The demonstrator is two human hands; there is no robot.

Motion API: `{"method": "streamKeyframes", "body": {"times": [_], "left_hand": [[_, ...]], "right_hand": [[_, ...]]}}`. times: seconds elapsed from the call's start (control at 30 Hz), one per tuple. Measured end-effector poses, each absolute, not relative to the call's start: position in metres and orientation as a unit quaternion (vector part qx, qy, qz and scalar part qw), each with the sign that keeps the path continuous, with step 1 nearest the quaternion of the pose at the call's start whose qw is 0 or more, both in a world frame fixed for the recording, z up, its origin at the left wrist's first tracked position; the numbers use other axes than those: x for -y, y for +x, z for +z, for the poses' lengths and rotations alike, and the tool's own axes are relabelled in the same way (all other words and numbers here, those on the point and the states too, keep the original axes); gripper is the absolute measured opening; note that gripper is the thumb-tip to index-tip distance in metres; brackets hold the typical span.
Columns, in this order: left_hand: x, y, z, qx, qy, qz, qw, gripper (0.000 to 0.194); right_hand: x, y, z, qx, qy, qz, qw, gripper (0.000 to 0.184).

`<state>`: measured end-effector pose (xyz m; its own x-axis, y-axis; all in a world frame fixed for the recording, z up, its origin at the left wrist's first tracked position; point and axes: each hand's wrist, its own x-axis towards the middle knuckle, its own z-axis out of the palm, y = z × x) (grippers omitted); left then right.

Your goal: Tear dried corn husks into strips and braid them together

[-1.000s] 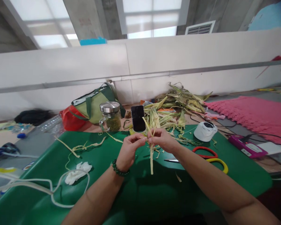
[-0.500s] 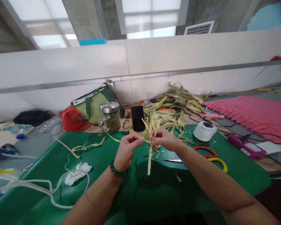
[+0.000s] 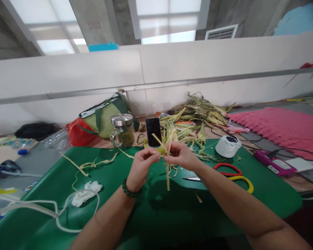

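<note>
Currently, near far edge of desk (image 3: 182, 222), I see left hand (image 3: 145, 161) and right hand (image 3: 182, 156) pinched closed on crossed husk strips (image 3: 168, 178), ends jutting past the grip.

I found no readable text, brand or number. Faint reddish marks (image 3: 94, 25) showed on the concrete pillar (image 3: 80, 15), maybe lettering, too blurred for me to make out. Purple box (image 3: 267, 160) had small pale patches (image 3: 273, 169); I couldn't tell print from sockets. Phone (image 3: 153, 129) screen: light specks, illegible to me.
</note>
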<state>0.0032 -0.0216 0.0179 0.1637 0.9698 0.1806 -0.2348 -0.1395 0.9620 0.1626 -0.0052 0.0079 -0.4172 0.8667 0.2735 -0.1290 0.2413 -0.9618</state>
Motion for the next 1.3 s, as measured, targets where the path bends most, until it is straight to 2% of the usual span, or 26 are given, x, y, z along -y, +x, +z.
{"method": "streamKeyframes", "body": {"times": [0.2,0.4,0.53,0.6,0.73,0.83,0.9,1.0,1.1,1.2,1.3], "left_hand": [[0.022,0.003,0.017,-0.355,0.511,0.572,0.535,0.020],[0.023,0.003,0.017,-0.352,0.470,0.595,0.548,0.021],[0.020,-0.002,0.021,-0.377,0.488,0.552,0.562,0.020],[0.020,-0.004,0.023,-0.387,0.549,0.552,0.495,0.015],[0.021,-0.005,0.023,-0.417,0.687,0.543,0.244,0.007],[0.020,-0.004,0.019,-0.441,0.714,0.516,0.172,0.004],[0.017,-0.004,0.015,-0.439,0.719,0.502,0.195,0.006],[0.015,-0.003,0.013,-0.425,0.725,0.456,0.294,0.008],[0.015,-0.003,0.016,-0.415,0.719,0.414,0.373,0.015],[0.016,-0.005,0.021,-0.402,0.728,0.394,0.392,0.017],[0.015,-0.009,0.025,-0.403,0.737,0.362,0.404,0.030]], "right_hand": [[0.006,0.162,0.008,0.650,-0.323,0.510,0.461,0.018],[0.003,0.167,0.008,0.600,-0.310,0.574,0.462,0.033],[0.000,0.170,0.008,0.597,-0.334,0.583,0.439,0.036],[-0.001,0.171,0.008,0.610,-0.354,0.562,0.432,0.036],[0.001,0.167,0.006,0.640,-0.372,0.521,0.424,0.033],[0.002,0.164,0.002,0.679,-0.379,0.456,0.432,0.024],[0.003,0.163,-0.001,0.696,-0.385,0.419,0.438,0.023],[0.003,0.163,-0.003,0.703,-0.393,0.399,0.438,0.032],[0.004,0.164,-0.003,0.705,-0.411,0.382,0.433,0.031],[0.005,0.165,0.000,0.702,-0.407,0.404,0.422,0.027],[0.007,0.167,0.006,0.692,-0.378,0.460,0.409,0.028]]}}
